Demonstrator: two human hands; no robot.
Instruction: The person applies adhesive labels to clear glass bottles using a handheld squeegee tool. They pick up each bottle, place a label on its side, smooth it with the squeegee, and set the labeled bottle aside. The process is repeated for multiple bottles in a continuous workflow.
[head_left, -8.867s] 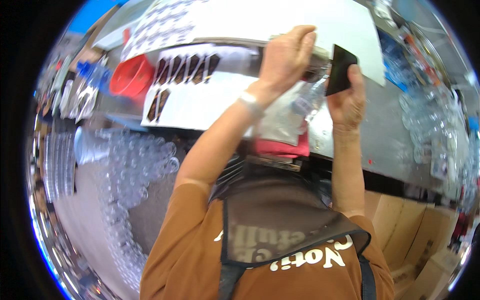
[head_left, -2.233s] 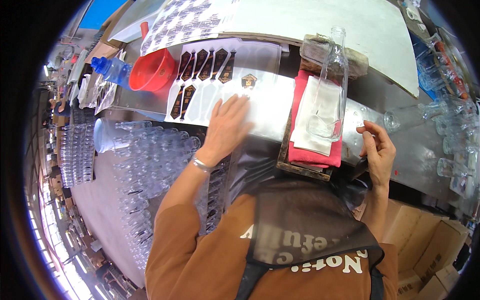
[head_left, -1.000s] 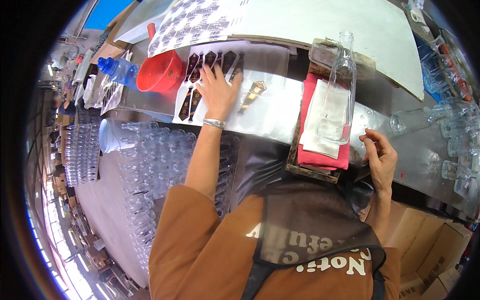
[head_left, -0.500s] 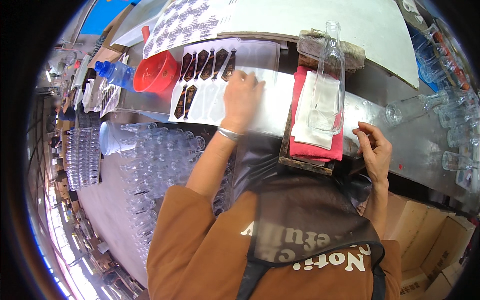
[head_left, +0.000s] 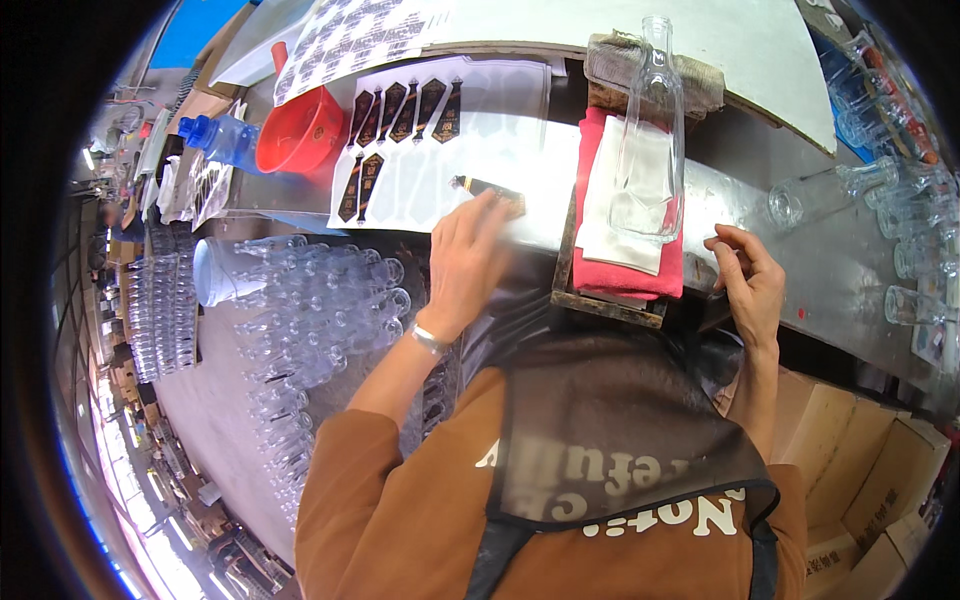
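Observation:
My left hand (head_left: 465, 255), slightly blurred, pinches a dark sticker (head_left: 471, 185) shaped like a necktie, with gold marks. It hovers just off the near right side of the white sticker sheet (head_left: 420, 205), which bears several more dark stickers (head_left: 398, 112). To the right, a clear glass bottle (head_left: 648, 130) lies on its side, neck pointing away, over a folded white cloth (head_left: 605, 240) and a red cloth (head_left: 630, 287) on a wooden stand (head_left: 610, 308). My right hand (head_left: 752, 285) is beside the stand, its fingers loosely bent and apart, with nothing visible in them.
A red plastic bowl (head_left: 300, 135) and a blue-capped bottle (head_left: 215, 140) stand at the left. Many clear glass bottles (head_left: 310, 300) fill the floor at left; more bottles (head_left: 830, 195) lie at right. An open cardboard box (head_left: 850, 470) is at lower right.
My left hand has come from over the sticker sheet toward me, and a dark sticker now shows in its fingers. My right hand has barely moved.

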